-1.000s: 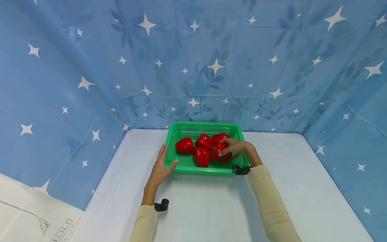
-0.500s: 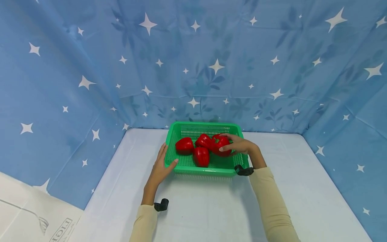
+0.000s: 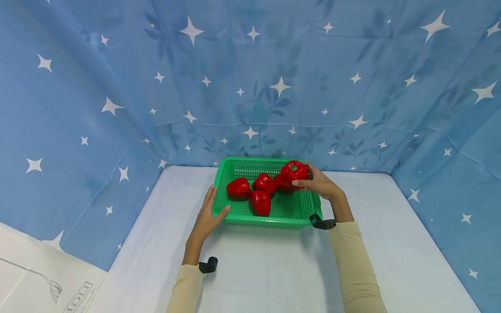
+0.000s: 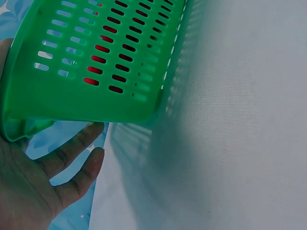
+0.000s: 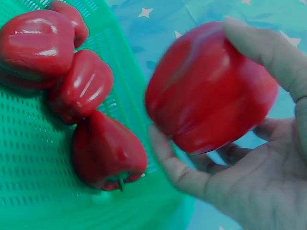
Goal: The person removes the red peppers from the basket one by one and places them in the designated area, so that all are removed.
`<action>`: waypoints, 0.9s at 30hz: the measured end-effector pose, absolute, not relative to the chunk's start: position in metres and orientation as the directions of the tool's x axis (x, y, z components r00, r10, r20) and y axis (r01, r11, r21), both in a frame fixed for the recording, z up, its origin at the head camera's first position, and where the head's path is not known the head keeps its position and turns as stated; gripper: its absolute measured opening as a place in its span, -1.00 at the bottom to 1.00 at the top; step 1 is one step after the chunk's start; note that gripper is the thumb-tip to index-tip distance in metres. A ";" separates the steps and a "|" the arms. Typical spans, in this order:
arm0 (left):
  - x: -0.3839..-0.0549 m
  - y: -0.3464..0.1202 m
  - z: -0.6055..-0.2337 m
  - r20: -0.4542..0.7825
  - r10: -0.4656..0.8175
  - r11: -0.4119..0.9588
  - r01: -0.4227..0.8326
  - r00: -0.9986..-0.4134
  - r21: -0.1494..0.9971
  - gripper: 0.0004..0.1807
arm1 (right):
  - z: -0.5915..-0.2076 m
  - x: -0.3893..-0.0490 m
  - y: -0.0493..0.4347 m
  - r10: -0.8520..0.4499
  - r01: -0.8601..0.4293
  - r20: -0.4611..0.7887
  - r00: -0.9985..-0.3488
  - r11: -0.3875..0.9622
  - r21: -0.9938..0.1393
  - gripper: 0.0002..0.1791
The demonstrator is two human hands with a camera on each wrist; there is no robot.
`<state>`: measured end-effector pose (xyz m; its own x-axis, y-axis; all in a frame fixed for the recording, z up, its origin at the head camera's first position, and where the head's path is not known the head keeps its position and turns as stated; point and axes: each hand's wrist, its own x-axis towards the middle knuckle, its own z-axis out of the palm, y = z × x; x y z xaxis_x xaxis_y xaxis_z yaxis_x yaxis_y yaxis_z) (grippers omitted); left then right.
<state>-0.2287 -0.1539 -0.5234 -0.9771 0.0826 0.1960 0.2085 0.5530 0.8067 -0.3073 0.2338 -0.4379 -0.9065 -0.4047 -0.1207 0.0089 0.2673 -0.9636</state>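
My right hand (image 3: 322, 184) grips a glossy red bell pepper (image 3: 294, 170), thumb on one side and fingers on the other. In the head view this pepper is raised at the back right of the green basket (image 3: 270, 221), its stem end showing. The right wrist view has the held pepper (image 5: 211, 91) beside the basket's wall, apart from the others. My left hand (image 3: 206, 218) rests at the basket's left side with fingers extended along the rim and thumb at the front corner. In the left wrist view, straight fingers (image 4: 81, 177) lie by the basket's outer wall.
Several red bell peppers (image 3: 260, 203) lie in the perforated basket, one (image 3: 238, 188) near its left wall. The basket stands toward the back of a white table (image 3: 266, 269). A blue star-patterned curtain (image 3: 250, 87) hangs behind and at the sides.
My right hand has lifted one pepper from the basket's right front and carried it up, back and to the right. My left hand has stayed at the basket's left side.
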 end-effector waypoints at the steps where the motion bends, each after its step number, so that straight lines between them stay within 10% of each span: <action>1: -0.229 -0.154 -0.523 0.195 0.083 0.552 0.208 -0.977 0.807 -0.06 | -0.437 -0.307 0.236 -0.390 -0.008 -0.093 -0.916 0.251 -0.968 -0.08; 15: -0.228 -0.154 -0.523 0.202 0.082 0.557 0.213 -0.976 0.803 -0.05 | -0.436 -0.298 0.272 -0.102 -0.092 0.089 -0.991 0.026 -0.995 -0.09; 27: -0.228 -0.154 -0.525 0.191 0.079 0.555 0.202 -0.978 0.807 -0.05 | -0.473 -0.285 0.308 0.109 0.063 -0.054 -0.993 0.082 -0.995 0.05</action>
